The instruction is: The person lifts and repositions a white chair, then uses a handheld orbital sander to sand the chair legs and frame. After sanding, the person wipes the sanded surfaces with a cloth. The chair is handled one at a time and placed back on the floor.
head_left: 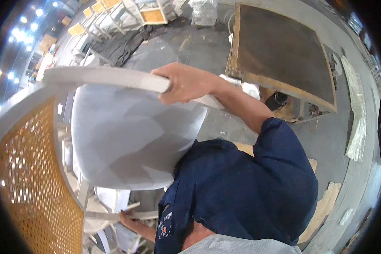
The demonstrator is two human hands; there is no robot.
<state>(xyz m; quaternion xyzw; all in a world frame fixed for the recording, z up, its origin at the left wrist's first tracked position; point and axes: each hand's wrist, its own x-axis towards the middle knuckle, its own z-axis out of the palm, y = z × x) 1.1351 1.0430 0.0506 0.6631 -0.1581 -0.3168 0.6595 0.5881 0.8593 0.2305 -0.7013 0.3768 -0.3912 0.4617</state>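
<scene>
A pale wooden armchair with a light grey upholstered seat fills the left half of the head view. Its woven cane panel is at the far left. My right hand wraps around the upper armrest, fingers closed over the wood near its front end. Lower down, my left hand is closed on the opposite armrest, its arm partly hidden by my navy shirt. The seat's near edge meets my shirt. I cannot tell whether the chair's legs touch the floor.
A dark-topped table with a worn wooden edge stands at the upper right, a black cylinder beneath it. Several chairs line the upper left near dark sheeting. Wrapped plastic and cardboard lie around.
</scene>
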